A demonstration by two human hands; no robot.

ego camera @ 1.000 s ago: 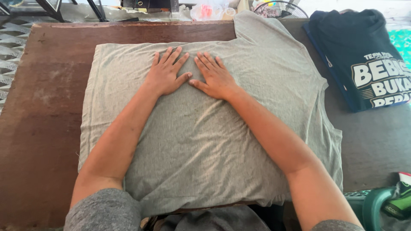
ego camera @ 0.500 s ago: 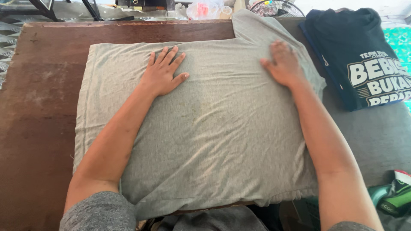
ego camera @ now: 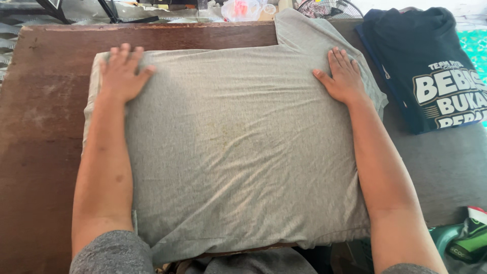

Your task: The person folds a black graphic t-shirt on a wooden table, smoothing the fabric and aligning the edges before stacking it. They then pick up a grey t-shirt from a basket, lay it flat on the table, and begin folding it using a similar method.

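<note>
Worn brown wood makes up the tabletop, its left part scuffed and pale in patches, while the right part is covered by a dark grey surface. Spread across the middle lies a grey t-shirt, folded into a broad rectangle with faint creases running across it and one sleeve sticking out past the far edge toward the back of the table. The left hand lies flat on the shirt's far left corner, fingers spread and pointing away from the person — palm down, gripping nothing. The right hand presses flat in the same manner near the far right edge, just below the sleeve, fingers extended and slightly fanned, thumb angled inward; it too holds nothing, only rests on the cloth. Both forearms run along the shirt's two sides, well apart. Off to the right, on the dark surface and apart from the grey shirt, sits a folded navy t-shirt with white lettering — its printed side facing up. At the lower right corner a green object shows, partly cut off.
</note>
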